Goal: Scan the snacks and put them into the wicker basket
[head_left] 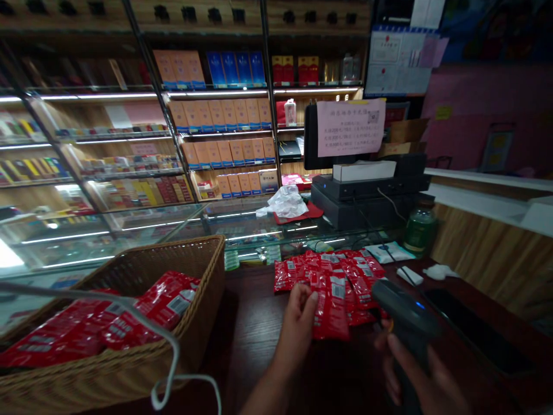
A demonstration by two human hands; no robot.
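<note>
In the head view, my left hand [298,317] pinches the left edge of a red snack packet [330,314], whose white barcode label faces up. Beneath and behind it, several more red packets [291,271] lie in an overlapping pile on the dark table. My right hand [415,372] is wrapped round the handle of a black barcode scanner [408,314], which shows a small blue light on top. The scanner's head points left at the packets, just to the right of the held one. Part of its handle is hidden by my fingers.
A wicker basket [216,288] with larger red packets stands at left, a white cable [173,351] crossing it. On the right lie a black phone [475,328] and a green jar [420,227]. Behind are a cash register [367,193], a glass counter [190,222] and stocked shelves.
</note>
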